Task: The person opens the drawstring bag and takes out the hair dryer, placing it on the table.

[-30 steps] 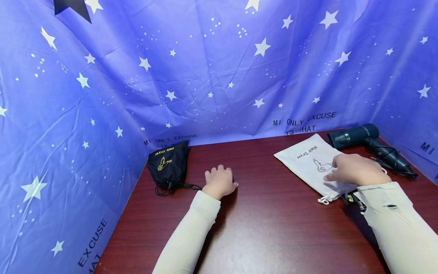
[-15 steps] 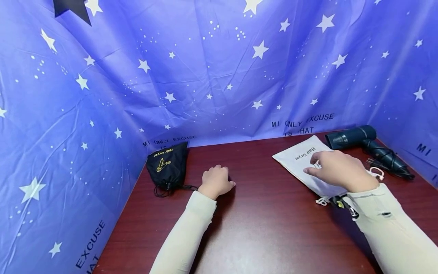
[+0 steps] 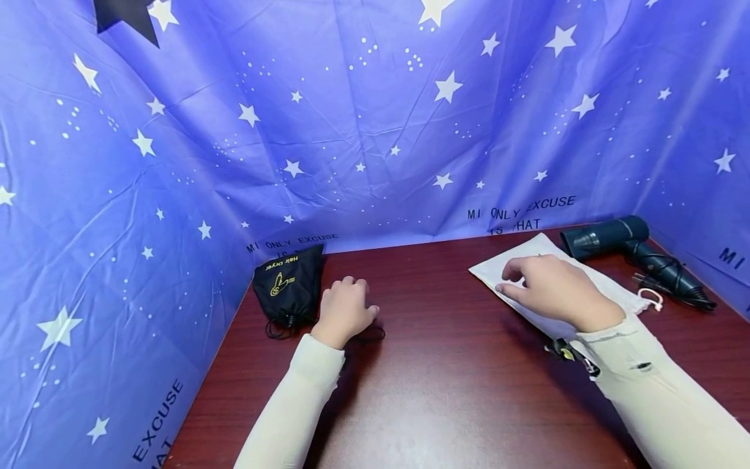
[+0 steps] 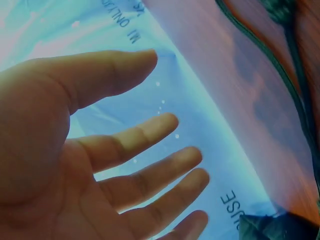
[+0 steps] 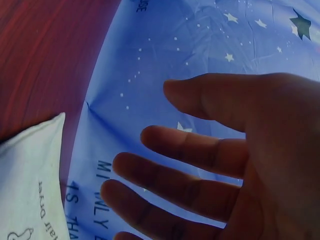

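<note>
My left hand (image 3: 344,311) is just right of a black drawstring pouch (image 3: 287,286) printed "Hair Dryer" in yellow. In the left wrist view its fingers are spread and relaxed with nothing between them, and the pouch's dark cord (image 4: 280,65) runs along the right. Over a white drawstring bag (image 3: 541,246), also printed "Hair Dryer", hovers my right hand (image 3: 559,290). The right wrist view shows its fingers loosely extended and holding nothing, with a corner of the white bag (image 5: 35,175) at lower left. The right hand covers most of the bag's print in the head view.
A dark hair dryer (image 3: 609,236) with its cord wrapped round the handle lies at the back right, beside the white bag. The reddish-brown table (image 3: 433,365) is enclosed by a blue star-patterned cloth (image 3: 363,117) at the back and sides.
My right hand has moved left across the white bag. My left hand has shifted left, closer to the black pouch, over its cord. The bags and hair dryer stay where they were.
</note>
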`<state>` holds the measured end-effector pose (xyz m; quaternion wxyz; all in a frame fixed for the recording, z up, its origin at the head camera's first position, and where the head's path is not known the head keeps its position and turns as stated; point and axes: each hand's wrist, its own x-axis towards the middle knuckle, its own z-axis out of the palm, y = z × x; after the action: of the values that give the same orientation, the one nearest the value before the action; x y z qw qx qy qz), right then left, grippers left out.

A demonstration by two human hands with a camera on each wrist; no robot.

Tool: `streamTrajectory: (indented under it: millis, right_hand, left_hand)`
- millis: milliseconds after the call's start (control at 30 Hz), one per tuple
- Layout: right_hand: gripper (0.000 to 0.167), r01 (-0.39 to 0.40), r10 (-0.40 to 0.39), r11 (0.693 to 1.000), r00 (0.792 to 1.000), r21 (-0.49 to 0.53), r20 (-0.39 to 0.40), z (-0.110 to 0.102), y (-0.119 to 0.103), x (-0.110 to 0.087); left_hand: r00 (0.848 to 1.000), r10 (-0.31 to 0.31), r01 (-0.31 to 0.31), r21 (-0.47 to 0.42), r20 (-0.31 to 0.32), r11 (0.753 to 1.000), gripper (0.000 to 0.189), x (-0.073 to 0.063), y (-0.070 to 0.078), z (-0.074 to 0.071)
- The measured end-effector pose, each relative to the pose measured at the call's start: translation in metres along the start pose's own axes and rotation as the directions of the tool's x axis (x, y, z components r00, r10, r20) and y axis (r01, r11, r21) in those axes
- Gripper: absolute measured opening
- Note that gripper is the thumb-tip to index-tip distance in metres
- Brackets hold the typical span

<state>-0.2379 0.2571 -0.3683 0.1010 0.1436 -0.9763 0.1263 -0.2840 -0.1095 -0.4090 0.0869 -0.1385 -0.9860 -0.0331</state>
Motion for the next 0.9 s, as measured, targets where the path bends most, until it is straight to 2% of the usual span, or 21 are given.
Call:
streamTrajectory:
  millis: [167,367,567,767,900]
  right_hand:
    - [0.020,0.021,-0.019,0.999,0.998,0.028,-0.059,0.008,-0.006,0.000]
    - [0.017,0.053,-0.045,0.996,0.993,0.078,-0.108,0.017,-0.016,0.001]
    - [0.014,0.116,-0.105,0.990,0.987,0.084,-0.123,0.028,-0.025,0.001]
    - [0.022,0.183,-0.169,0.981,0.970,0.064,-0.177,0.037,-0.035,-0.002]
    - [0.027,0.202,-0.186,0.977,0.967,0.076,-0.175,0.041,-0.041,-0.005]
  left_hand:
    - [0.998,-0.025,0.024,-0.029,-0.054,0.999,0.043,-0.002,-0.014,-0.007]
    - [0.992,-0.098,0.091,-0.078,-0.085,0.993,0.049,0.000,-0.038,-0.019]
    - [0.984,-0.159,0.151,-0.100,-0.076,0.983,0.056,0.002,-0.059,-0.024]
    - [0.974,-0.222,0.215,-0.137,-0.036,0.967,0.063,0.001,-0.072,-0.026]
    - [0.967,-0.255,0.251,-0.163,-0.007,0.954,0.064,0.000,-0.080,-0.023]
